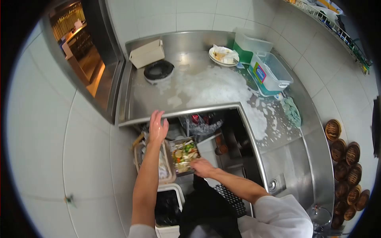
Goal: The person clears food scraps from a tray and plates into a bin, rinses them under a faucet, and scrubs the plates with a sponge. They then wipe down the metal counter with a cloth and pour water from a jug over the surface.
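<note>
My left hand (158, 127) is raised over the near edge of the steel counter (178, 112), palm wet, fingers apart and holding nothing. Lower down, my right hand (203, 167) is at the near right edge of a metal tray (183, 173), its fingers closed round that edge or something beside it; the contact is partly hidden. Mixed food scraps (184, 154) in green, orange and white fill the tray. Left of the tray, under my left forearm, is a rectangular plastic tub (170, 168) with pale items inside.
Suds cover the counter, with a black round dish (158, 70), beige container (147, 54), stacked plates (223, 56), clear bins (272, 71) and green cloth (291, 112). A black-lined bin (167, 206) stands below. Bamboo steamers (346, 158) hang at right.
</note>
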Action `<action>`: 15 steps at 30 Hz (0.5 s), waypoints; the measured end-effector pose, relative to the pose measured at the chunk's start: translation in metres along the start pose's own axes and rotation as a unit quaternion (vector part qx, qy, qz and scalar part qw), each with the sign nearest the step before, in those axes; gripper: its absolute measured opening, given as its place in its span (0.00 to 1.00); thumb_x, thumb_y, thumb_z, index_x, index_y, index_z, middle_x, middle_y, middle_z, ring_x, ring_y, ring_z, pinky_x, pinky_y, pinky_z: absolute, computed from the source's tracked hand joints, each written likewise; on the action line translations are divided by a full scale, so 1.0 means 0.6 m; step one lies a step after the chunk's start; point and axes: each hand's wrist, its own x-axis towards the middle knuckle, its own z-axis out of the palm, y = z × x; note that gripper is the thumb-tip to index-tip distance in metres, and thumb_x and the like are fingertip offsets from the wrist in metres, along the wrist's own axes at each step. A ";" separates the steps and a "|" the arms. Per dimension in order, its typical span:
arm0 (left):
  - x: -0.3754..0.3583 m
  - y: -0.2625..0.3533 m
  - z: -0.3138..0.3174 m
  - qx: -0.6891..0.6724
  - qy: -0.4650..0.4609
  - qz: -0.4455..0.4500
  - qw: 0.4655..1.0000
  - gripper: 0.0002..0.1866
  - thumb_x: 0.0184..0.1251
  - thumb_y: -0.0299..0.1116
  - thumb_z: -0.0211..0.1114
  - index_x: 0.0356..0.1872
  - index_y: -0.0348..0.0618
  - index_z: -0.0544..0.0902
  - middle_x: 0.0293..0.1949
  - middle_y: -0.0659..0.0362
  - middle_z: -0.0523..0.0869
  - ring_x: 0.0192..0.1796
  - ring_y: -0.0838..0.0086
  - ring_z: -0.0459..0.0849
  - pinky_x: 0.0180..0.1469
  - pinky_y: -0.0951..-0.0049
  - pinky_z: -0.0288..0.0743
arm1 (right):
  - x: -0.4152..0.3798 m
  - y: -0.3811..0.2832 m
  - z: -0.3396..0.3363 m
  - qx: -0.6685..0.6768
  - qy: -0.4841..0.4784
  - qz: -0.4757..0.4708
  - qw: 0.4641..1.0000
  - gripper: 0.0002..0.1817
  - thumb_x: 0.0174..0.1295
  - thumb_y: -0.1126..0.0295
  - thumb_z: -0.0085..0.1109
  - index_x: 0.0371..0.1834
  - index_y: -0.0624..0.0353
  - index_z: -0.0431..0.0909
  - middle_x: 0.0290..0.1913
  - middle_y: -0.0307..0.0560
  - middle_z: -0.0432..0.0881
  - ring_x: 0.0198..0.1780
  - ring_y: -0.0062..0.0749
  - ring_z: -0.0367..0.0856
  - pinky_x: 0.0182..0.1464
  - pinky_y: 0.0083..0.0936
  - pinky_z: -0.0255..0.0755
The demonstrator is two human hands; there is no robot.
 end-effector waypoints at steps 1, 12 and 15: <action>0.019 -0.019 -0.008 0.029 -0.016 -0.001 0.999 0.21 0.62 0.29 0.62 0.57 0.42 0.77 0.62 0.42 0.73 0.63 0.45 0.73 0.64 0.57 0.69 | 0.061 0.015 0.014 0.001 0.010 -0.006 1.000 0.16 0.46 0.75 0.64 0.41 0.59 0.76 0.45 0.53 0.81 0.55 0.50 0.78 0.59 0.42 0.68; 0.098 -0.218 0.008 0.293 -0.023 -0.037 0.955 0.09 0.52 0.41 0.65 0.27 0.47 0.80 0.30 0.58 0.81 0.36 0.61 0.81 0.42 0.59 0.72 | 0.609 0.325 0.182 -0.058 0.136 0.220 0.964 0.15 0.61 0.67 0.49 0.46 0.57 0.82 0.47 0.52 0.84 0.55 0.50 0.79 0.61 0.44 0.69; 0.082 -0.225 0.002 0.282 -0.001 -0.028 0.959 0.08 0.50 0.39 0.64 0.26 0.48 0.79 0.29 0.60 0.79 0.35 0.63 0.80 0.40 0.62 0.70 | 0.639 0.355 0.177 -0.032 0.112 0.282 0.952 0.15 0.61 0.67 0.50 0.47 0.57 0.81 0.47 0.52 0.84 0.55 0.49 0.79 0.60 0.44 0.70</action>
